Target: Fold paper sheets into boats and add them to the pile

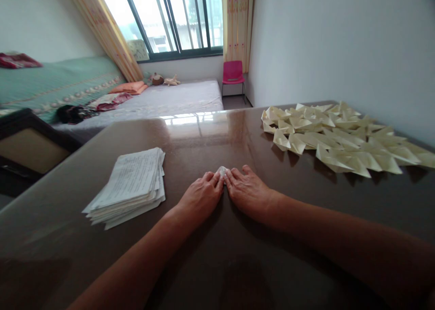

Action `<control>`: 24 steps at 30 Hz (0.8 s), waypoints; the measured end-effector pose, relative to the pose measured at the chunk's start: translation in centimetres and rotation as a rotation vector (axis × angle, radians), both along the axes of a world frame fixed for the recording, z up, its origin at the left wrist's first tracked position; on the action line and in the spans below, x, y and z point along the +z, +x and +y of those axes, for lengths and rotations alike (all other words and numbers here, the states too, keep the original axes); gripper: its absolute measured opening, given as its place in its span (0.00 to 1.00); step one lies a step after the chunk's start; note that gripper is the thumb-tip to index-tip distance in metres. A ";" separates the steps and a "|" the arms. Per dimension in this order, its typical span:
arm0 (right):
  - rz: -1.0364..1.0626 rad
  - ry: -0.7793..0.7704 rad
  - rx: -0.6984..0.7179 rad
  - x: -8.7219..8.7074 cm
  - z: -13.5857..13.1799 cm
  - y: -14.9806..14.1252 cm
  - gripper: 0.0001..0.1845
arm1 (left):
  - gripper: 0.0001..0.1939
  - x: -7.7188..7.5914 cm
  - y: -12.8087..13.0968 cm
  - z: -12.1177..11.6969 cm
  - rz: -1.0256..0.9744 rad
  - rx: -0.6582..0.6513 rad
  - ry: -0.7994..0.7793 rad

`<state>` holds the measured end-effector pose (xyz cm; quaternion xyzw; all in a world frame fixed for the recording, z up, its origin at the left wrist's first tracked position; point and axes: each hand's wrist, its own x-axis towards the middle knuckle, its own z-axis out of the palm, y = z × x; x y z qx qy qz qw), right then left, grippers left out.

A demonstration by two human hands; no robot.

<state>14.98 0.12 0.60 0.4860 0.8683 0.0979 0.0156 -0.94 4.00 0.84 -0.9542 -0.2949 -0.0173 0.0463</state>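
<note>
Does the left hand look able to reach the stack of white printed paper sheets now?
Probably yes: only glossy brown tabletop separates the left hand from the stack, though that hand is touching a small, pointed, whitish paper.

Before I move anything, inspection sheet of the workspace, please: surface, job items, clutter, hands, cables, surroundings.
Surface: brown table, glossy, reflecting window light.
Job items: small paper piece, partly hidden by fingers; printed sheets, uneven stack at left; folded papers, cream, massed at far right.
Clutter: rumpled cloth on the bed, off the table.
Hands: left hand and right hand meet at the paper piece, fingertips on it; grip unclear.
Cables: nothing seen.
Surroundings: pink chair, window, curtains.
</note>
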 end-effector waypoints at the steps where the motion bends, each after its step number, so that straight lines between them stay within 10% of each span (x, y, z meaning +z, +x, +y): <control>1: 0.007 0.005 -0.001 -0.2 -0.4 -0.3 0.20 | 0.20 0.1 0.0 -0.2 0.016 0.011 0.002; 17: 0.027 0.001 -0.074 -0.6 1.8 0.4 0.23 | 0.26 -2.3 0.0 0.7 -0.118 0.130 0.047; 24: -0.008 -0.102 -0.057 1.6 -0.3 -0.7 0.16 | 0.17 -0.9 -0.3 0.3 -0.134 0.133 -0.030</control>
